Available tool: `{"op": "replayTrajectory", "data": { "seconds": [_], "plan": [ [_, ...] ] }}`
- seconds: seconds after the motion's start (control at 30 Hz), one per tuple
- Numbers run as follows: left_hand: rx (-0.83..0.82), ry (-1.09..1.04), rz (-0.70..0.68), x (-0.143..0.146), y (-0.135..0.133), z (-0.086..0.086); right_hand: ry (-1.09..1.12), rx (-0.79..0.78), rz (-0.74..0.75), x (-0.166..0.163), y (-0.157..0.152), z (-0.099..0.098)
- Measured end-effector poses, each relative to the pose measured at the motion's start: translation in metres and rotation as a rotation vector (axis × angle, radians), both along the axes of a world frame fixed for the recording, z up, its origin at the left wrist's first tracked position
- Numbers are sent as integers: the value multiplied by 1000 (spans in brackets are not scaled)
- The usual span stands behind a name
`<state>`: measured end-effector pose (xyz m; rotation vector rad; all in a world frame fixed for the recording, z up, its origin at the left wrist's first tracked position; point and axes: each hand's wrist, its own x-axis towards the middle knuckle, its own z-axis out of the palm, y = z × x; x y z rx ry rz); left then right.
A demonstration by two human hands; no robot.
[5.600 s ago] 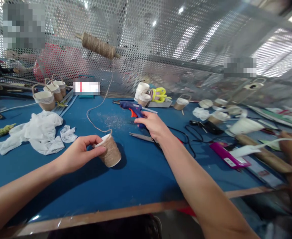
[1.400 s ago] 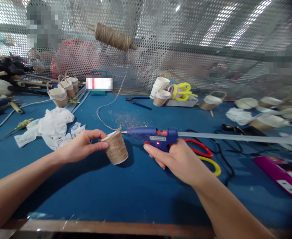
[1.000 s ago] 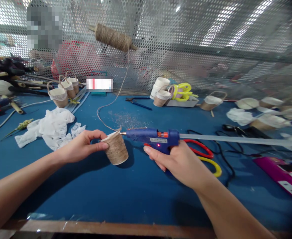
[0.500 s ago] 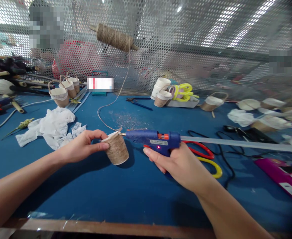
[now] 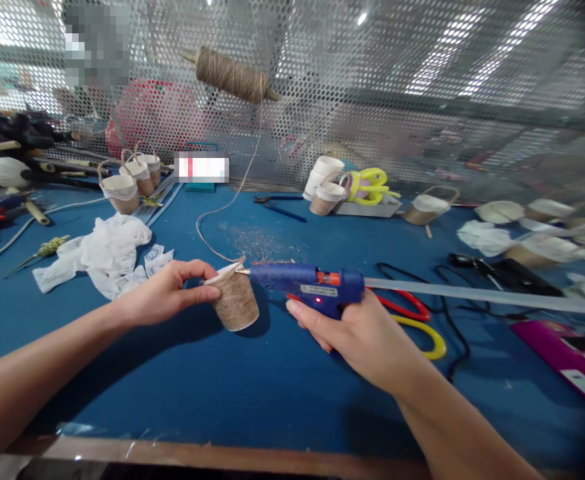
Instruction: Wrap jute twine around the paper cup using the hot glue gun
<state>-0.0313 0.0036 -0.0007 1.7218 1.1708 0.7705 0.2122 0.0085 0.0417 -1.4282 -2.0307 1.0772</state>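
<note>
My left hand [image 5: 165, 293] pinches the rim of a small paper cup wrapped in jute twine [image 5: 236, 303], held tilted just above the blue table [image 5: 212, 393]. My right hand [image 5: 367, 337] grips a blue glue gun [image 5: 307, 283] with a red light on, a long clear glue stick [image 5: 472, 293] trailing out of its back. The gun's metal nozzle touches the cup's rim at the top right. A strand of twine [image 5: 222, 207] runs from the cup up to a twine spool [image 5: 232, 73] hung on the perforated metal screen.
White cloth scraps [image 5: 100, 250] lie at the left. Finished twine baskets [image 5: 120, 190] stand at the back left, more cups [image 5: 327, 183] and yellow scissors [image 5: 370, 187] at the back middle. Red-and-yellow scissors [image 5: 417, 320], black cables and a magenta box [image 5: 567, 360] lie at the right. A person sits behind the screen.
Five seconds ago my right hand reached for the glue gun lying on the table; it now holds it at the cup. Over the last second the nozzle has crept slightly left along the rim.
</note>
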Motion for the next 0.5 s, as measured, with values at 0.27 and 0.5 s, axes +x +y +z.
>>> {"op": "replayTrajectory", "data": {
  "seconds": [0.27, 0.5],
  "plan": [
    [8, 0, -2, 0, 0, 0, 34, -12, 14, -1, -1, 1],
    [10, 5, 0, 0, 0, 0, 41, 20, 28, -2, -4, 0]
  ]
}}
